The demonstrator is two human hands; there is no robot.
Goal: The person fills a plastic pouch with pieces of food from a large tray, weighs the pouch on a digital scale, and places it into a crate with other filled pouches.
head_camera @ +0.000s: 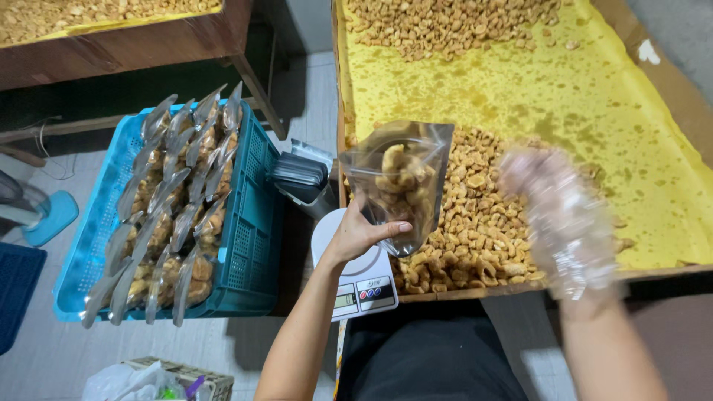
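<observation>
My left hand (pixel 362 232) grips a clear plastic pouch (pixel 397 178) from below, held upright and open, partly filled with pale fried snack pieces. My right hand (pixel 562 215), in a thin clear plastic glove and blurred by motion, hovers over the heap of snack pieces (pixel 475 223) to the right of the pouch. Whether it holds any pieces cannot be made out. Under the pouch, a white digital kitchen scale (pixel 364 286) sits at the tray's near left corner.
The snacks lie on oil-stained yellow paper in a big wooden tray (pixel 668 74). A turquoise plastic crate (pixel 252 238) at left holds several filled pouches. A stack of dark items (pixel 298 178) rests between crate and tray. Another wooden tray (pixel 148 37) sits top left.
</observation>
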